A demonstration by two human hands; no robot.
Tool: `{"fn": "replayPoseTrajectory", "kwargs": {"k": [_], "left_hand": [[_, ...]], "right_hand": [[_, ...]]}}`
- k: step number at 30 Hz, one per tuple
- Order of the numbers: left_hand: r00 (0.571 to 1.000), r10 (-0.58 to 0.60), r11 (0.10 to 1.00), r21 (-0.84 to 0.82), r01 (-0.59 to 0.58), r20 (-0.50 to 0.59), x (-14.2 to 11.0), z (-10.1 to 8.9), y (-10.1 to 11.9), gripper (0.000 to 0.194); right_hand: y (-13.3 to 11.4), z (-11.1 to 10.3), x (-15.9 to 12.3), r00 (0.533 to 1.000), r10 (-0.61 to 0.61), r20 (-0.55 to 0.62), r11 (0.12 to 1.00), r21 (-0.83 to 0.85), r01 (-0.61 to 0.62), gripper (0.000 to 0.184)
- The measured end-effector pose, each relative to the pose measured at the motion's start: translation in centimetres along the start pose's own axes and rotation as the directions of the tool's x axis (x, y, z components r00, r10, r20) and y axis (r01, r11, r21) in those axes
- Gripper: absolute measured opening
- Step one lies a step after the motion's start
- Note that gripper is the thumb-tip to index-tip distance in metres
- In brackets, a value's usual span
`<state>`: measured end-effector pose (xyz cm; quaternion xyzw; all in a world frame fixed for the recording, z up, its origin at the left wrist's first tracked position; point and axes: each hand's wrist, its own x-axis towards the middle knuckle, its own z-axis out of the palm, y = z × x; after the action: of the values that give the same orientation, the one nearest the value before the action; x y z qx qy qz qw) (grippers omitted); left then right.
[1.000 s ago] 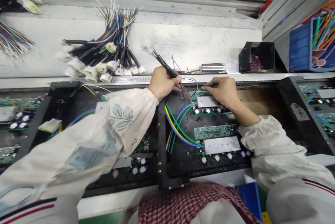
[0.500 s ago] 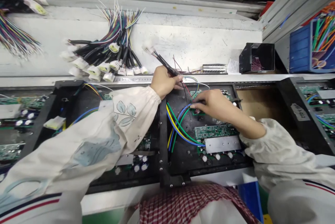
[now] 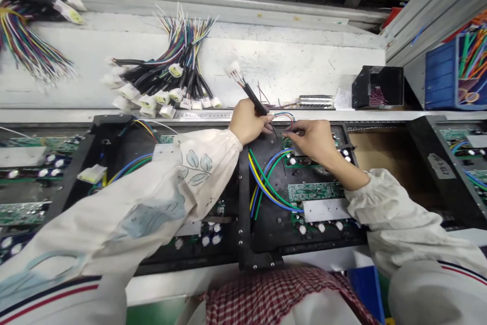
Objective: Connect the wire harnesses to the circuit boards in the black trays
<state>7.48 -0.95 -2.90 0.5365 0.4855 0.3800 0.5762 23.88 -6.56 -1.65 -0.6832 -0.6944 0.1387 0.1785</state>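
My left hand [image 3: 249, 121] is closed around a black-sleeved wire harness [image 3: 254, 98] whose white connector [image 3: 235, 70] points up and away from me. Thin coloured wires [image 3: 285, 114] run from the harness toward my right hand [image 3: 312, 138]. There, thumb and forefinger pinch at the wire ends, just above a green circuit board; the exact tips are hidden by the fingers. Below lies a black tray [image 3: 270, 236] holding a lower circuit board [image 3: 315, 191] with a silver metal plate [image 3: 327, 210]. Thick yellow, blue and green wires [image 3: 262, 183] curve between the boards.
A pile of similar harnesses [image 3: 163, 81] lies on the white shelf [image 3: 289, 56], with another bundle [image 3: 34, 46] at far left. A black bin [image 3: 377, 86] and a blue bin [image 3: 441, 76] stand at right. More black trays flank mine; a steel ruler [image 3: 205, 114] lies along the shelf edge.
My right hand has lifted slightly away from the thick wires and now pinches the thin harness wires. The left hand keeps its hold on the harness, which stands a little steeper. The view has shifted slightly.
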Motion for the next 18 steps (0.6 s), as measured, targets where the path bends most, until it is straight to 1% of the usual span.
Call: {"fn": "replayPoseTrajectory", "kwargs": {"k": [4, 9, 13, 18], "left_hand": [[1.000, 0.007, 1.000, 0.005, -0.007, 0.008, 0.01, -0.09, -0.02, 0.016], [1.000, -0.005, 1.000, 0.018, 0.005, -0.003, -0.01, -0.03, 0.16, 0.016], [1.000, -0.007, 1.000, 0.014, 0.007, 0.001, -0.04, -0.01, 0.17, 0.016], [1.000, 0.003, 1.000, -0.028, -0.003, -0.006, -0.01, -0.02, 0.05, 0.017]], "right_hand": [[-0.06, -0.21, -0.08, 1.000, 0.009, 0.025, 1.000, 0.012, -0.010, 0.017], [0.05, -0.15, -0.12, 0.999, 0.021, 0.044, 1.000, -0.021, -0.020, 0.017], [0.06, -0.08, -0.12, 0.999, 0.019, 0.037, 0.999, -0.029, -0.018, 0.018], [0.18, -0.09, -0.26, 1.000, -0.001, 0.030, 0.999, -0.037, 0.002, 0.019]]}}
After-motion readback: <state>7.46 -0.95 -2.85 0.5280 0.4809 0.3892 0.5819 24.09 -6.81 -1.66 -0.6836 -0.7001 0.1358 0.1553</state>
